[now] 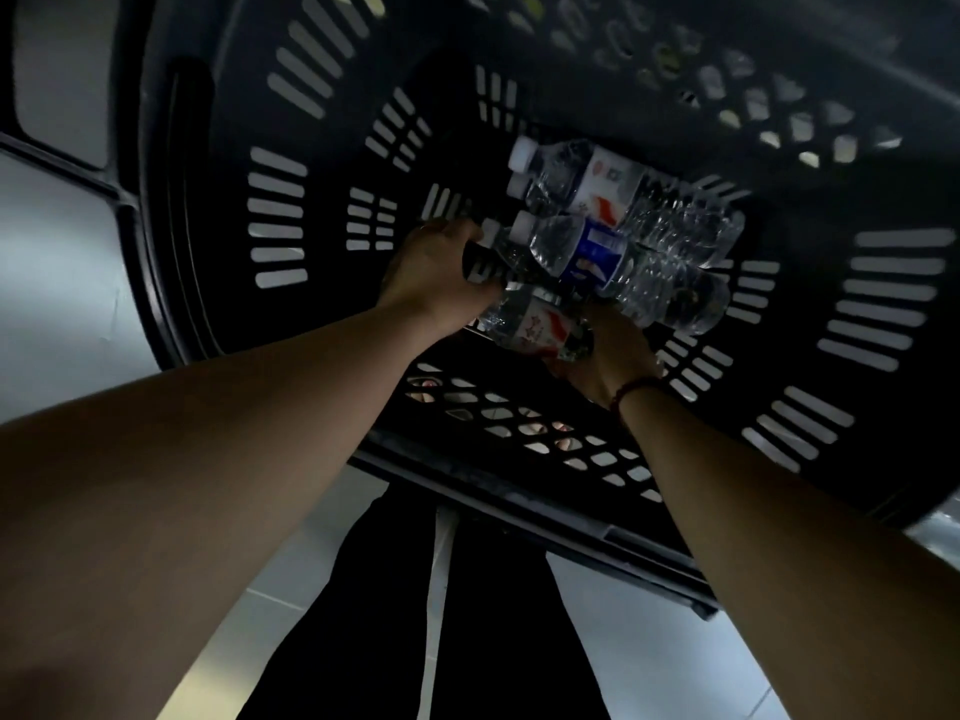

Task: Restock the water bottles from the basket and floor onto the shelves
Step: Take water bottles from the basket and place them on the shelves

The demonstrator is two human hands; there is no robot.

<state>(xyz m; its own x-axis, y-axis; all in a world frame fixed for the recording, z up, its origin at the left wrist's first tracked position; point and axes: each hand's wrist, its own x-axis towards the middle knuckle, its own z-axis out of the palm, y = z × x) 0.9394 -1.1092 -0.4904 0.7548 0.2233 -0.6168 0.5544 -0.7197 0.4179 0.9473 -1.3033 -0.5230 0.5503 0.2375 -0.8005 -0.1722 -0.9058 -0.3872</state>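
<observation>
Dim, underexposed frame. The pale floor (62,283) is brightest at nine o'clock, shining through the dark basket (208,304) slots. Edges bend, slightly blurred.

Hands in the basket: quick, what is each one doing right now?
Left hand: grips a clear bottle near its cap.
Right hand: holds the red-labelled bottle.

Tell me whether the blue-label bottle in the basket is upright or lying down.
Lying down. The blue-label bottle rests on its side in the basket, with its white cap pointing toward the picture's left.
</observation>
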